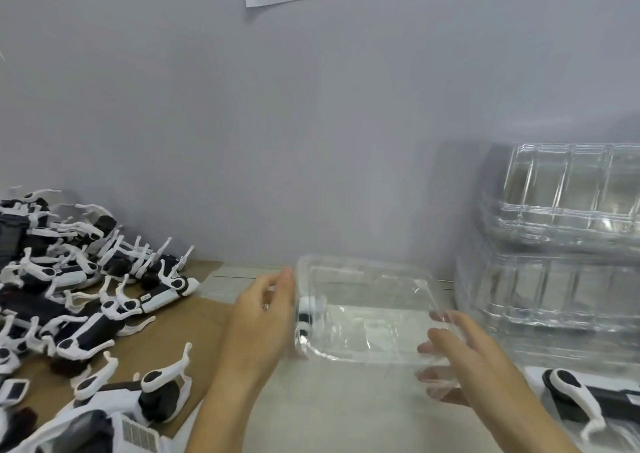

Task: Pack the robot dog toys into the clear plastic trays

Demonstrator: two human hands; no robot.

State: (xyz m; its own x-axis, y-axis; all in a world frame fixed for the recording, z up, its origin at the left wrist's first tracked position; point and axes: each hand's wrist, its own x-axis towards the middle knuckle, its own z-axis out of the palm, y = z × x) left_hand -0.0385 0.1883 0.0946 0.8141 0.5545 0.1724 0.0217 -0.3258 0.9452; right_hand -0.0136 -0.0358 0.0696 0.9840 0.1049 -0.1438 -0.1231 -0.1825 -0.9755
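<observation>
A clear plastic tray [367, 314] sits tilted over the pale table between my two hands. My left hand [259, 324] is at the tray's left end, its back toward me and its fingers curled out of sight. Part of a black-and-white robot dog toy [306, 317] sticks out from behind that hand, against the tray's left wall. My right hand [460, 355] lies against the tray's right end with fingers spread and fairly straight, their tips showing through the plastic. A heap of robot dog toys [69, 296] lies at the left.
Stacks of empty clear trays [561, 237] stand at the right against the wall. Another robot dog toy [575, 397] lies in front of them at the lower right. Brown cardboard [194, 317] lies under the toy heap. The grey wall is close behind.
</observation>
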